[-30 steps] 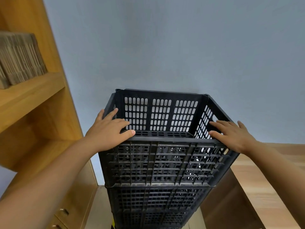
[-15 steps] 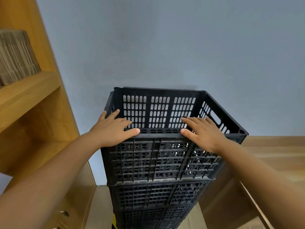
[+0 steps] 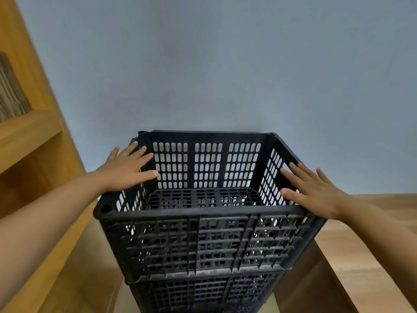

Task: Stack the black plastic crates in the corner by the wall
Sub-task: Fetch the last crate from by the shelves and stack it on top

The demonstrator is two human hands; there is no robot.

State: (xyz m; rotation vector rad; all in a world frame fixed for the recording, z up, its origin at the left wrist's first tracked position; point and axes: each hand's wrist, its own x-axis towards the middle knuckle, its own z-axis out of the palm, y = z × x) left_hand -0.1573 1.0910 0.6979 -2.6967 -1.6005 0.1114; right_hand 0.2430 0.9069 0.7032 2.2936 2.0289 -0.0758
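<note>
A black plastic crate (image 3: 203, 242) with slotted walls tops a stack of black crates (image 3: 198, 294) against the grey wall. Its inside holds nothing. My left hand (image 3: 126, 169) lies flat on the crate's left rim, fingers straight and spread. On the right rim rests my right hand (image 3: 312, 188), also flat with straight fingers. Neither hand curls round the rim. The lower crates show only partly below the top one.
A wooden shelf unit (image 3: 33, 136) stands close on the left, with brown cardboard (image 3: 11, 91) on an upper shelf. A wooden tabletop (image 3: 365, 245) borders the stack on the right. The grey wall (image 3: 225, 64) is right behind the crates.
Both hands moved from the near rim to the side rims, left hand to the left rim, right hand to the right. The view now looks further down into the top crate.
</note>
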